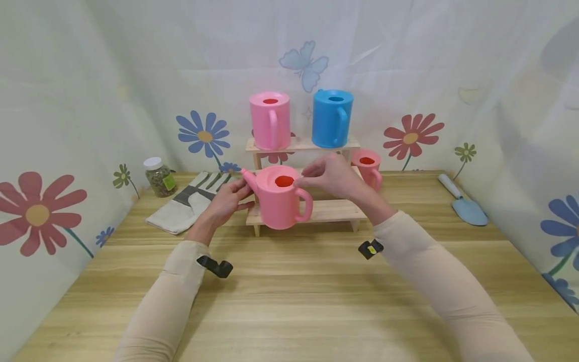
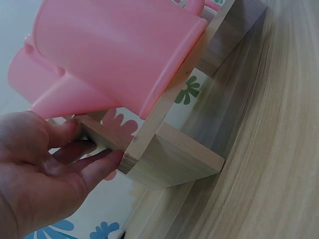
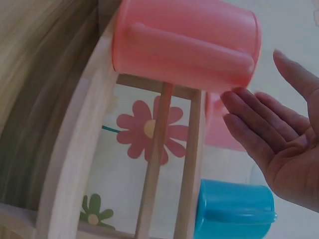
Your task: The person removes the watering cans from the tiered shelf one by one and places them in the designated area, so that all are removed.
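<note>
Pink watering can (image 1: 281,201) stands upright on shelf's lower step (image 1: 332,211), spout pointing left. Left hand (image 1: 228,198) grip relaxed, fingers by the spout; right hand (image 1: 332,176) grip wide, fingertips at the rim. Both equally near.

A stepped wooden shelf (image 1: 316,211) stands at the centre of the frame on the table (image 1: 289,301). On its lower step sits a watering can (image 1: 280,198), with a hand on either side. A smaller can (image 1: 367,168) stands behind to the right. Two cans (image 1: 270,119) (image 1: 332,118) stand side by side on the top step. A glove (image 1: 190,201) and a jar (image 1: 160,177) lie left of the shelf; a trowel (image 1: 463,201) lies far right.
</note>
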`<action>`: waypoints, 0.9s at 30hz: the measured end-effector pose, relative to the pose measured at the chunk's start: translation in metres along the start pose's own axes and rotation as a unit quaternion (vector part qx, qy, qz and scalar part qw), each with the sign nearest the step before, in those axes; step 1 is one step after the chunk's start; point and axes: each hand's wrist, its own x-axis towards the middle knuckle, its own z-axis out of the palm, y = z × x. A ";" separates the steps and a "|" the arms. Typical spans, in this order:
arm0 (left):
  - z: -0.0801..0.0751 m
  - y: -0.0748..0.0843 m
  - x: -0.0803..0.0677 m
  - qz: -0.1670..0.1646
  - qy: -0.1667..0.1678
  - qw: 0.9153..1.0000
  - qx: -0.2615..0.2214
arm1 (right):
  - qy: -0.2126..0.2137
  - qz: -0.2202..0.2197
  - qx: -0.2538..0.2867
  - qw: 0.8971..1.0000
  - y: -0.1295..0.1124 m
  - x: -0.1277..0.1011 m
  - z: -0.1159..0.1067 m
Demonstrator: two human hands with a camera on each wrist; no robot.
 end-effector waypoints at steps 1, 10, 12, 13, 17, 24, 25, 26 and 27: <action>0.000 0.000 0.000 0.001 0.000 1.000 0.000 | -0.016 0.000 0.001 1.000 0.000 -0.001 0.003; 0.001 0.000 -0.001 -0.003 -0.004 1.000 0.001 | -0.065 0.026 0.008 0.998 0.005 -0.006 0.018; 0.001 0.002 -0.003 -0.001 -0.006 1.000 0.000 | -0.064 0.038 0.020 0.997 0.006 -0.006 0.020; 0.001 0.004 -0.004 0.001 -0.008 1.000 -0.001 | -0.064 0.046 0.029 0.996 0.006 -0.006 0.020; 0.003 0.012 -0.009 0.008 -0.016 1.000 0.000 | -0.050 0.078 0.064 0.994 0.007 -0.006 0.020; -0.001 -0.001 0.001 0.011 -0.009 1.000 0.002 | -0.001 0.093 0.119 0.989 0.016 -0.007 0.018; -0.001 -0.003 0.002 0.012 -0.007 1.000 0.002 | 0.001 0.091 0.123 0.988 0.016 -0.008 0.016; -0.001 -0.003 0.002 0.014 -0.006 1.000 0.001 | 0.003 0.089 0.123 0.988 0.016 -0.009 0.014; -0.001 -0.002 0.001 0.015 -0.007 1.000 -0.001 | 0.006 0.087 0.120 0.989 0.015 -0.010 0.012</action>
